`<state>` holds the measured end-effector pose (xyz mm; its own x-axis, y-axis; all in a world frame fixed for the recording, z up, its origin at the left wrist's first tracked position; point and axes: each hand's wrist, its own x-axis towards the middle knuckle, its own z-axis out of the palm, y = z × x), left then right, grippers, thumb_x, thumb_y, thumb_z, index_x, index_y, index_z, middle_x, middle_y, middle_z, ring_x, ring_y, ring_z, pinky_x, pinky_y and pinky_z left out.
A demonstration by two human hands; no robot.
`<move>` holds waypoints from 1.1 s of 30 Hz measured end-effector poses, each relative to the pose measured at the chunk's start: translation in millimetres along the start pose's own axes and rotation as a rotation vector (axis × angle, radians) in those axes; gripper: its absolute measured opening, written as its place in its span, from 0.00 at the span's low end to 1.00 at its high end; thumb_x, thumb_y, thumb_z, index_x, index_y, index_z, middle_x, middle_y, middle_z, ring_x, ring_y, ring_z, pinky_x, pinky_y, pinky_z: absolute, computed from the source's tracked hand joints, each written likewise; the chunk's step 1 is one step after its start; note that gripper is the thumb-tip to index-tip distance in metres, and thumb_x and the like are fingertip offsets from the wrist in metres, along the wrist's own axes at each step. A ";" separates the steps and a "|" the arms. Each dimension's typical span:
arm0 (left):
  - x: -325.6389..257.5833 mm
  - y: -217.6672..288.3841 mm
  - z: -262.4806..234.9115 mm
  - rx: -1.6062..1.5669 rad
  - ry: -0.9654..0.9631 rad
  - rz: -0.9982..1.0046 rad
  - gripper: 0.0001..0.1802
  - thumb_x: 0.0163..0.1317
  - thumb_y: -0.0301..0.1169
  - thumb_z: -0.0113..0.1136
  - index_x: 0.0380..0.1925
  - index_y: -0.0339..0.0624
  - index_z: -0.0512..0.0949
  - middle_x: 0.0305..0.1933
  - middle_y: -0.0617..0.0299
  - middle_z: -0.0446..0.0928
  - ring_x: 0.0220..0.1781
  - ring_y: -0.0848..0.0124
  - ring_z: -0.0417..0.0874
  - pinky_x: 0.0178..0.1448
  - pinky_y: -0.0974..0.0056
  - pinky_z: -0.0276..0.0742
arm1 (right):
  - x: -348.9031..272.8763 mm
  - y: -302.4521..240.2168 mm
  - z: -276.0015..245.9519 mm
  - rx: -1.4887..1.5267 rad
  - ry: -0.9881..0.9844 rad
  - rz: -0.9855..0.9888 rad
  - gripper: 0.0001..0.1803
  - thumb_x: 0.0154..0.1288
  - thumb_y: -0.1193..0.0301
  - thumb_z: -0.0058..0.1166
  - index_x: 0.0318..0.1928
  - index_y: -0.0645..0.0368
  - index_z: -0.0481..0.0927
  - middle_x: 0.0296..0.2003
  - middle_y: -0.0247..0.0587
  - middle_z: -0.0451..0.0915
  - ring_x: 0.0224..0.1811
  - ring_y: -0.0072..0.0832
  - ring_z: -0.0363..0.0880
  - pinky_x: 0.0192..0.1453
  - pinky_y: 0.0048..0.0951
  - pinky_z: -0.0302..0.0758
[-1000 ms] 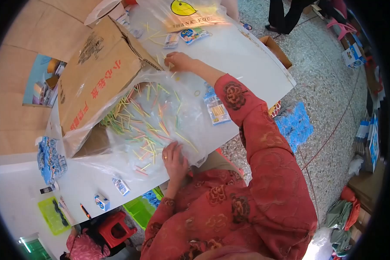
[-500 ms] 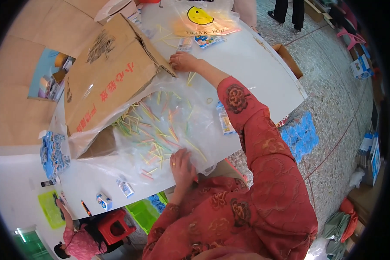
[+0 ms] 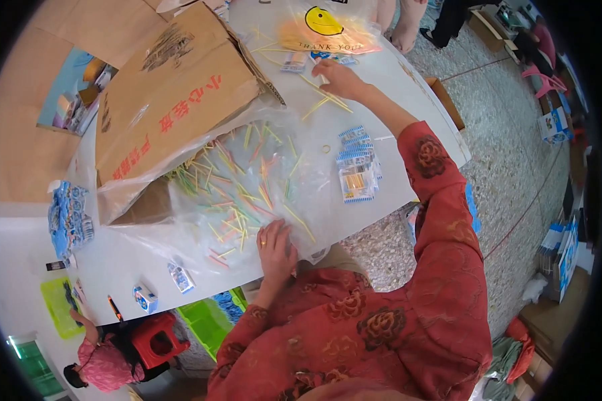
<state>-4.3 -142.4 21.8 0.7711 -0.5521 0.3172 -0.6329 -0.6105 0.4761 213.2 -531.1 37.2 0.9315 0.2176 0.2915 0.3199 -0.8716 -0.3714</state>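
Note:
My left hand (image 3: pixel 276 250) lies at the table's near edge, its fingers laid over clear plastic sheeting (image 3: pixel 201 252). Beside it, many thin yellow, green and pink sticks (image 3: pixel 247 194) are scattered on the plastic, which spills from a tilted cardboard box (image 3: pixel 174 100). My right hand (image 3: pixel 344 80) is stretched to the far side of the table, fingers curled together. Something small and pale shows at its fingertips, too little to name. Close by are a small clear packet (image 3: pixel 294 62) and several loose yellow sticks (image 3: pixel 328 100).
A stack of blue-and-white packets (image 3: pixel 358 170) lies right of the plastic. Behind is an orange-tinted bag with a yellow smiley (image 3: pixel 324 21). Blue packaging (image 3: pixel 70 220) and two small boxes stand at left. A green crate (image 3: pixel 204 324) is below the edge; another person (image 3: pixel 107 361) sits lower left.
My right hand has moved from the box's corner to the right and farther away, beside the packets. With the arm shifted, the packet stack shows more fully. My left hand stays on the plastic.

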 end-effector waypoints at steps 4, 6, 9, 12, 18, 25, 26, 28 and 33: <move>-1.0 2.1 -2.9 0.005 -0.001 -0.001 0.24 0.40 0.24 0.57 0.44 0.39 0.74 0.54 0.53 0.70 0.58 0.53 0.69 0.66 0.47 0.57 | -3.5 -2.6 -19.7 -0.113 -0.180 0.316 0.22 0.46 0.64 0.62 0.43 0.58 0.77 0.47 0.46 0.73 0.50 0.40 0.74 0.51 0.38 0.73; -0.2 1.9 -2.9 -0.005 -0.003 -0.001 0.24 0.40 0.24 0.57 0.44 0.39 0.74 0.54 0.54 0.70 0.59 0.54 0.69 0.66 0.47 0.57 | -6.1 -4.4 -14.8 -0.169 -0.271 0.318 0.25 0.43 0.62 0.64 0.43 0.60 0.77 0.48 0.48 0.73 0.51 0.40 0.73 0.51 0.38 0.73; -1.8 1.9 -3.4 -0.002 -0.002 -0.014 0.24 0.40 0.24 0.58 0.44 0.39 0.74 0.54 0.54 0.70 0.59 0.54 0.69 0.66 0.47 0.57 | -1.6 -18.9 -8.6 -0.264 -0.389 0.302 0.30 0.39 0.60 0.67 0.43 0.63 0.76 0.50 0.51 0.72 0.52 0.40 0.72 0.51 0.38 0.74; -1.2 3.0 -3.5 0.002 -0.012 -0.022 0.24 0.40 0.23 0.58 0.43 0.39 0.74 0.54 0.54 0.70 0.59 0.54 0.69 0.66 0.47 0.57 | 5.0 -25.1 -0.3 -0.275 -0.380 0.264 0.30 0.38 0.60 0.67 0.42 0.64 0.75 0.46 0.50 0.72 0.52 0.40 0.72 0.51 0.38 0.74; 0.2 1.6 -1.5 -0.012 -0.013 -0.018 0.24 0.40 0.22 0.57 0.44 0.40 0.74 0.54 0.54 0.70 0.59 0.55 0.68 0.66 0.47 0.56 | 26.4 -32.6 16.6 -0.328 -0.339 0.114 0.16 0.44 0.70 0.61 0.35 0.64 0.77 0.35 0.49 0.78 0.44 0.43 0.77 0.46 0.37 0.76; -0.4 1.5 -2.4 -0.015 -0.018 -0.020 0.24 0.40 0.23 0.57 0.44 0.40 0.73 0.55 0.55 0.69 0.60 0.55 0.68 0.67 0.46 0.55 | 30.9 -55.4 30.9 -0.470 -0.278 0.009 0.05 0.51 0.76 0.53 0.28 0.58 0.82 0.30 0.44 0.81 0.36 0.39 0.82 0.35 0.37 0.79; 1.9 0.7 -1.2 -0.020 -0.018 -0.024 0.24 0.41 0.23 0.57 0.45 0.41 0.73 0.55 0.55 0.69 0.60 0.55 0.68 0.67 0.46 0.55 | 30.0 -55.6 32.9 -0.481 -0.269 0.009 0.05 0.51 0.76 0.53 0.28 0.58 0.82 0.30 0.44 0.81 0.36 0.39 0.82 0.35 0.37 0.79; 0.1 1.3 -1.3 -0.008 -0.016 -0.021 0.24 0.41 0.23 0.57 0.45 0.41 0.73 0.55 0.55 0.69 0.60 0.54 0.68 0.67 0.46 0.55 | 23.6 -56.8 39.5 -0.460 -0.180 -0.053 0.04 0.47 0.78 0.54 0.26 0.58 0.81 0.27 0.44 0.80 0.34 0.40 0.82 0.35 0.36 0.79; -3.4 0.9 -2.3 -0.001 -0.017 -0.018 0.24 0.42 0.24 0.58 0.45 0.41 0.73 0.55 0.54 0.69 0.60 0.54 0.68 0.67 0.45 0.55 | 11.3 -63.8 38.4 -0.466 -0.224 -0.013 0.05 0.48 0.76 0.54 0.28 0.58 0.81 0.28 0.44 0.81 0.34 0.38 0.82 0.35 0.36 0.79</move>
<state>-7.3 -139.7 23.0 0.7811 -0.5504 0.2947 -0.6189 -0.6200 0.4823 209.9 -456.2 30.3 0.9584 0.2742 0.0789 0.2682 -0.9602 0.0781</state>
